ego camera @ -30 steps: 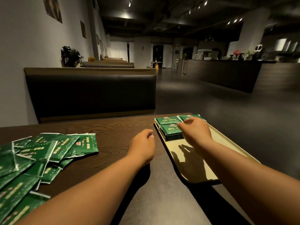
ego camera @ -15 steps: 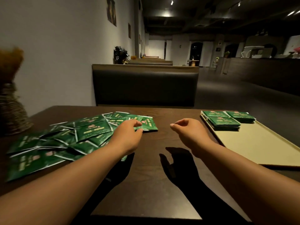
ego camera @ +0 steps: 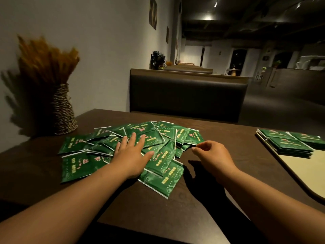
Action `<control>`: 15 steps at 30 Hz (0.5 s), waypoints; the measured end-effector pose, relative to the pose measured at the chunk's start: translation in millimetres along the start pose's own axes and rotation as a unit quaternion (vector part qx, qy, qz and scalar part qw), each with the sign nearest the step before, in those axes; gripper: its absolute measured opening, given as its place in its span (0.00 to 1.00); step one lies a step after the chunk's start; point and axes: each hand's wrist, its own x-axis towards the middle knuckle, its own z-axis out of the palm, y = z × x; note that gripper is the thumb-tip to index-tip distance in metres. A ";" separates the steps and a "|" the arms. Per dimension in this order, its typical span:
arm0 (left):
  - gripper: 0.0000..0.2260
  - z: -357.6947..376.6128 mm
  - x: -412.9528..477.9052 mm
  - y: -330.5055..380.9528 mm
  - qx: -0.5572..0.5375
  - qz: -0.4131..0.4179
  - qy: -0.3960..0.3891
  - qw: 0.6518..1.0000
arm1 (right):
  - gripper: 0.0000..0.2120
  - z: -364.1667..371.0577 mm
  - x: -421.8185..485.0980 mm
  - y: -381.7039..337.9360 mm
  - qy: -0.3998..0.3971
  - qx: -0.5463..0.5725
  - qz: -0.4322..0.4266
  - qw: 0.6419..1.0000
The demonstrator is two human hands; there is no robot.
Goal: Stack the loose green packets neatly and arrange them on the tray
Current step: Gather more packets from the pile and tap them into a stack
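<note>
Nearest on the dark wooden table lies the loose heap of green packets, fanned and overlapping at all angles, glossy and likely slippery against each other. The left hand rests flat on the middle of the heap, fingers straight and spread, gripping nothing. The right hand hovers just beside the heap's right edge, fingers loosely curled and thumb near forefinger, holding nothing that shows. If the flat palm drags the heap inward, the slick packets may slide apart instead of gathering, and the nearest ones could slip towards the table edge. A pinch at the edge may lift several at once, unevenly. Further right, well apart from the heap, the beige tray already carries neat stacked packets at its far end; setting a ragged bundle against them could knock them askew. Beyond stand a woven vase of dried grass and a booth seat.
</note>
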 end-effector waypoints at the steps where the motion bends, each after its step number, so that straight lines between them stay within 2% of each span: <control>1: 0.34 3.8 -1.5 4.8 0.000 0.019 -0.004 1.000 | 0.06 -1.5 3.6 0.9 0.004 0.003 0.001 1.000; 8: 0.33 11.4 -16.5 64.6 -0.014 0.159 -0.078 0.984 | 0.08 -20.6 43.0 18.9 0.085 0.005 0.017 0.996; 10: 0.32 6.3 -14.1 84.2 -0.015 0.160 -0.072 0.984 | 0.10 -24.5 54.4 27.0 0.104 -0.013 0.010 0.994; 13: 0.28 -11.6 9.0 110.4 -0.024 0.119 0.006 0.993 | 0.12 -25.2 65.0 36.9 0.119 -0.026 0.001 0.993; 15: 0.31 -15.1 32.5 121.8 -0.024 0.082 0.024 0.996 | 0.11 -24.2 68.5 46.2 0.129 -0.019 -0.005 0.991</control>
